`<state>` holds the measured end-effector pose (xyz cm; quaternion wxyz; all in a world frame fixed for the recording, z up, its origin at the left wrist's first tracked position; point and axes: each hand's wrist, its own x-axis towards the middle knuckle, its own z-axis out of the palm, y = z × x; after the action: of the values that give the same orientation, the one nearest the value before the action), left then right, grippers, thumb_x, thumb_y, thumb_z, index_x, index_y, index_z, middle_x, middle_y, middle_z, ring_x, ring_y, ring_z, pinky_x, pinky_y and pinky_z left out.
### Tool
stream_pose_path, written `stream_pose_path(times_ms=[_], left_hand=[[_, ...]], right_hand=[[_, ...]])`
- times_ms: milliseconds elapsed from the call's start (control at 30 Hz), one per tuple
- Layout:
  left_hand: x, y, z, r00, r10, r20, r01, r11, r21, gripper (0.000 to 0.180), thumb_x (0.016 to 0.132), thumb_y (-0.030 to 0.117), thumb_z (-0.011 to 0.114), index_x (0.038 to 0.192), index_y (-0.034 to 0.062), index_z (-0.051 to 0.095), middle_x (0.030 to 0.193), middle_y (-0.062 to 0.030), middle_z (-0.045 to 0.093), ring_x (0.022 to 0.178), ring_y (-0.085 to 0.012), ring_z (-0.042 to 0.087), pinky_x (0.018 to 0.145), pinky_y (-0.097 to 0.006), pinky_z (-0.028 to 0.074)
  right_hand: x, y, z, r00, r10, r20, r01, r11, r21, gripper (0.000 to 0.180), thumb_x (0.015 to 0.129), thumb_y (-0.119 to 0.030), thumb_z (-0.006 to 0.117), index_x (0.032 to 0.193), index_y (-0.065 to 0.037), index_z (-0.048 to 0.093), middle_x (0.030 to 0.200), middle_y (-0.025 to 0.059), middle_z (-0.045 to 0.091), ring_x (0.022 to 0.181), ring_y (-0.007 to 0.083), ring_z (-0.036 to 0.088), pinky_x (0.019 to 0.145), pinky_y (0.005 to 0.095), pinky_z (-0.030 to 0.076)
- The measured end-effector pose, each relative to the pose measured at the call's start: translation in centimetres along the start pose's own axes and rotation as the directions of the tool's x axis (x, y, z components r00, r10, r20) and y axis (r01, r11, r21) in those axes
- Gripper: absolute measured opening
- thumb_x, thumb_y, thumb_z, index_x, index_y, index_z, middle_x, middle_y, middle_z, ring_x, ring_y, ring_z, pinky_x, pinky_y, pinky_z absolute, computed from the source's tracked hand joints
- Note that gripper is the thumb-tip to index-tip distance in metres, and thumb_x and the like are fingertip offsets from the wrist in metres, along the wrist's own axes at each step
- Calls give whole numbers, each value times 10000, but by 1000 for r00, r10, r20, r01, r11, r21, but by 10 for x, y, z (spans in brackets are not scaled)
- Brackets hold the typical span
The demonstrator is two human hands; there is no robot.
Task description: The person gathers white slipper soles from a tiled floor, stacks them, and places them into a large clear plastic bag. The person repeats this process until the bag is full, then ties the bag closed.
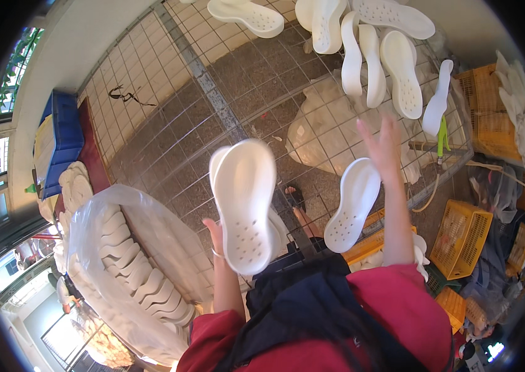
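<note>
My left hand (214, 237) is closed around the edge of a small stack of white shoe soles (247, 198), raised over the wire mesh; its thumb shows at the side and the other fingers are hidden behind the soles. The top sole has a cluster of small holes at its near end. My right hand (383, 152) reaches forward over the mesh, fingers stretched apart, with nothing in it. Close beside that wrist is a single white sole (353, 204), tilted. Beyond the right hand, several loose white soles (402, 74) lie at the far right of the wire mesh table (144, 130).
A clear plastic bag (92, 229) packed with stacked soles stands at the left. Behind it is a blue crate (64, 136). Yellow crates (461, 239) and bagged items crowd the right side. A green-nozzled hose (442, 139) hangs at the mesh's right edge.
</note>
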<state>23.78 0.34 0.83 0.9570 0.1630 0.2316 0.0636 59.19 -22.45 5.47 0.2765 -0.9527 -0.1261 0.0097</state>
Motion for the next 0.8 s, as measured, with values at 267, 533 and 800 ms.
stream_pose_path(times_ms=[267, 533, 800], left_hand=[[-42, -40, -22, 991, 100, -88, -131, 853, -505, 860, 848, 649, 573, 1456, 71, 383, 1373, -130, 539, 1164, -282, 594, 955, -417, 532], [-148, 23, -43, 800, 221, -559, -207, 974, 88, 771, 874, 541, 628, 1426, 48, 412, 1254, -126, 603, 1063, -270, 636, 857, -421, 573], [-166, 8, -32, 757, 630, -174, -150, 427, 892, 1030, 820, 56, 725, 1550, 69, -2, 1478, -190, 345, 1245, -275, 484, 974, -394, 456]], right_hand=[[155, 43, 4, 999, -48, 15, 50, 975, -218, 535, 794, -236, 666, 1244, 18, 528, 1107, 260, 629, 1061, 427, 595, 917, 474, 475], [10, -43, -94, 920, -281, 274, 110, 855, 506, 394, 846, -31, 675, 1234, -32, 604, 1026, 62, 704, 955, 164, 653, 843, 288, 507], [-142, -234, 113, 220, -893, 392, 752, 411, 515, 414, 875, -35, 595, 1285, -78, 551, 1310, 208, 569, 1265, 367, 508, 1039, 398, 426]])
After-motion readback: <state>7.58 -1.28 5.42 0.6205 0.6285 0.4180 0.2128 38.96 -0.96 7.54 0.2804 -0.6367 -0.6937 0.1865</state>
